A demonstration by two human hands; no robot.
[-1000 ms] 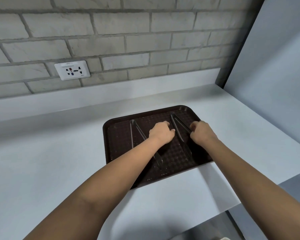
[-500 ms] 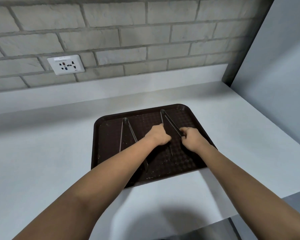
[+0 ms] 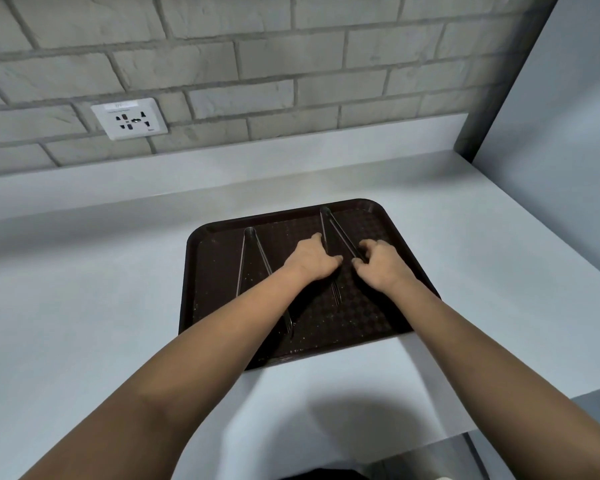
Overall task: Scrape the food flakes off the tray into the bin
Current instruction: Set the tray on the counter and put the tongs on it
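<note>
sitting high on the left of the grey brick wall (image 3: 291, 64) is a white wall socket (image 3: 129, 118), above the pale worktop (image 3: 66, 271). further right, the dark brown tray (image 3: 219, 271) lies flat on the worktop, its near edge close to the worktop's front edge, and pale food flakes (image 3: 302, 349) speckle its textured surface, thickest along the near side. on the tray's left part lies one pair of metal tongs (image 3: 248, 258), hinge end away from the person, arms spread toward them, the right arm running under the left forearm. next comes the left hand (image 3: 309, 259), fingers curled over the left arm of a second pair of tongs (image 3: 336, 230), gripping it. the right hand (image 3: 378, 265) pinches the right arm of that same pair, fingers bent round it. this pair's hinge lies near the tray's far rim. on the far right a plain grey panel (image 3: 561, 168) rises beside the worktop.
</note>
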